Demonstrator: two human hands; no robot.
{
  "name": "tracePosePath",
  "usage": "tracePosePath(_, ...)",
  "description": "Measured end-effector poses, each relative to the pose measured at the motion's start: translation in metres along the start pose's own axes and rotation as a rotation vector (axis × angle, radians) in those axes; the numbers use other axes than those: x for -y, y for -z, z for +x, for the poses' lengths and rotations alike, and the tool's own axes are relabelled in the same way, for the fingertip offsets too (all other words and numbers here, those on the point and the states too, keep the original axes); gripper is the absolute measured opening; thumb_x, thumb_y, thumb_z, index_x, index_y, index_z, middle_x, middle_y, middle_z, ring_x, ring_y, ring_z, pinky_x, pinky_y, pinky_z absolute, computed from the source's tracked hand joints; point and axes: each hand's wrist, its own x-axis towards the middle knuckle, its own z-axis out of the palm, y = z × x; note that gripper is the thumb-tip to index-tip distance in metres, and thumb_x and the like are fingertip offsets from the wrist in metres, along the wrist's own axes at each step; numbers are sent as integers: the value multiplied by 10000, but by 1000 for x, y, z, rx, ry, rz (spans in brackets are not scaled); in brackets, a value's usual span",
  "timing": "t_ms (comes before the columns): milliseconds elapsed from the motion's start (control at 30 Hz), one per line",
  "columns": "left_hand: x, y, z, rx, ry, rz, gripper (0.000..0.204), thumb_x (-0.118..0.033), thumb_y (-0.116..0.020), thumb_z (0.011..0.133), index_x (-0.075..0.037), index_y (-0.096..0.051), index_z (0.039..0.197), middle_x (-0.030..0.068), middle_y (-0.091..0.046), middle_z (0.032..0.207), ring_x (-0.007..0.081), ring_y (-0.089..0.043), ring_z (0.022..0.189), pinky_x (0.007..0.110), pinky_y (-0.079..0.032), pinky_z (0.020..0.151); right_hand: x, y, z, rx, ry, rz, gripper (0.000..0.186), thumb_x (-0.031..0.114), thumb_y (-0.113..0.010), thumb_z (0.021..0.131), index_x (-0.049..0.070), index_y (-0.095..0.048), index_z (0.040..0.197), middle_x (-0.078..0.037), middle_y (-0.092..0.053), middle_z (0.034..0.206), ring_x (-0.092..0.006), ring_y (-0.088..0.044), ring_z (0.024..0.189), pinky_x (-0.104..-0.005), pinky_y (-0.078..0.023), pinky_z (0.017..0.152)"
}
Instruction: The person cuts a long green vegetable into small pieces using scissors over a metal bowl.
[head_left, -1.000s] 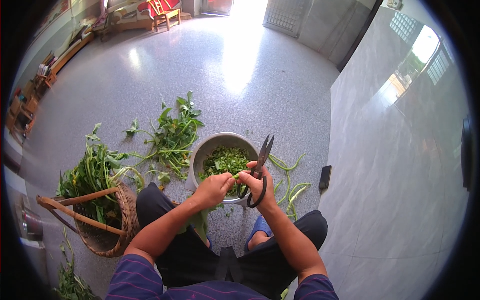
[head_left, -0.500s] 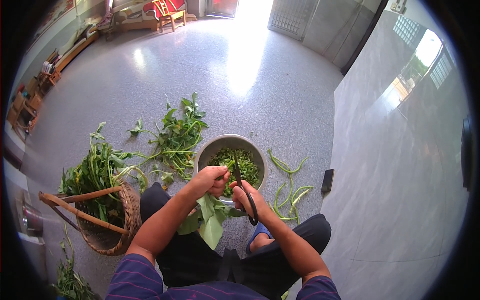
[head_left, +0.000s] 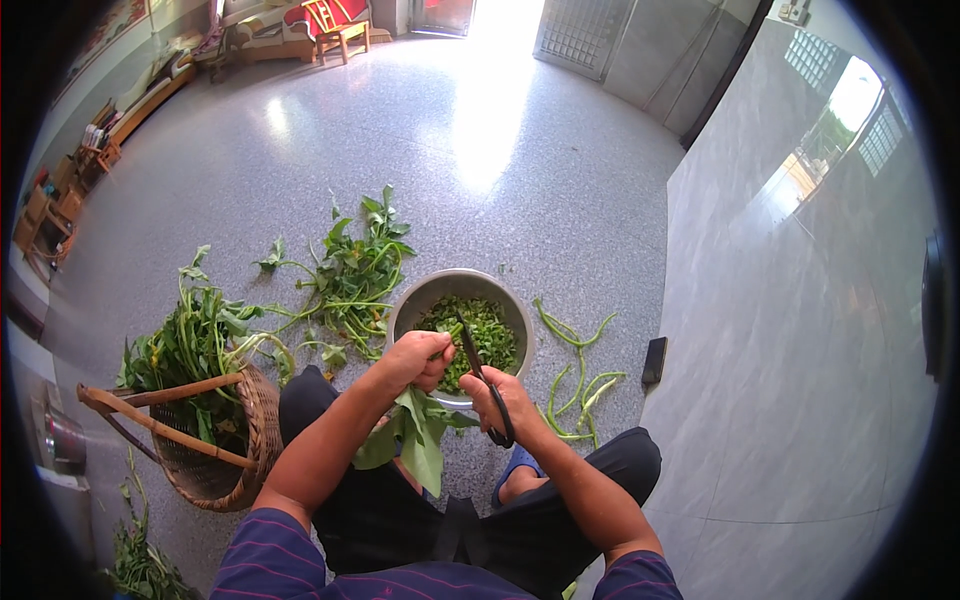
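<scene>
My left hand (head_left: 420, 360) is closed around a bunch of leafy green stems, whose cut ends poke out over the bowl. Broad green leaves (head_left: 425, 440) from this bunch hang down below the fist. My right hand (head_left: 497, 398) grips black-handled scissors (head_left: 470, 348), their blades pointing up and away beside the stem ends. Under both hands stands a round metal bowl (head_left: 403, 318) on the floor. Small chopped green pieces (head_left: 490, 335) cover its bottom; my hands hide the near part of the bowl.
Loose leafy stems (head_left: 360, 265) lie left of the bowl. A wicker basket (head_left: 262, 430) with a wooden handle holds more greens at my left. Several long green stems (head_left: 578, 395) and a dark phone-like object (head_left: 655, 360) lie to the right, by the grey wall (head_left: 780, 350).
The scissors have tilted slightly to the left, and their blades have shifted a little from the stems. The hanging leaves have swung slightly. My left hand stays nearly in place.
</scene>
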Motion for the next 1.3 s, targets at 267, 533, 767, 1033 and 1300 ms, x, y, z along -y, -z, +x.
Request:
tracePosePath(267, 0, 0, 1, -4, -50, -17, 313, -284, -407, 1006, -81, -488, 782, -58, -280, 490, 67, -203, 369, 260, -174, 367, -16, 0, 7, -39, 95, -105, 400, 411, -556, 949, 19, -572, 1027, -30, -563, 744, -123, -548, 697, -280, -452, 643)
tracePosePath(533, 1, -3, 2, -81, -9, 49, 326, -290, -422, 1005, -76, -490, 769, -58, -292, 483, 64, -211, 360, 254, -163, 359, -19, -1, 8, -20, 116, -116, 418, 426, -553, 946, 21, -575, 1046, -86, -604, 820, -165, -571, 761, -309, -453, 686)
tracePosePath(767, 3, -1, 4, -101, -29, 103, 332, -295, -433, 1000, -72, -500, 765, -58, -307, 486, 61, -219, 360, 251, -158, 353, -15, -1, 4, -61, 126, -201, 403, 424, -573, 933, 28, -601, 1005, -71, -575, 712, -158, -561, 651, -310, -449, 606)
tracePosePath(1033, 4, -1, 4, -76, -56, 69, 323, -295, -431, 1000, -81, -498, 768, -61, -296, 492, 58, -207, 369, 247, -162, 358, -7, -5, 1, -33, 30, -60, 372, 423, -557, 944, 53, -592, 961, -10, -518, 642, -93, -529, 530, -247, -431, 479)
tracePosePath(1300, 3, -3, 5, -70, -40, 76, 320, -292, -427, 1002, -74, -497, 779, -56, -304, 491, 58, -217, 365, 243, -168, 355, -28, -4, 8, -22, 177, -131, 416, 452, -504, 967, 42, -549, 1019, -27, -522, 709, -129, -511, 654, -289, -426, 609)
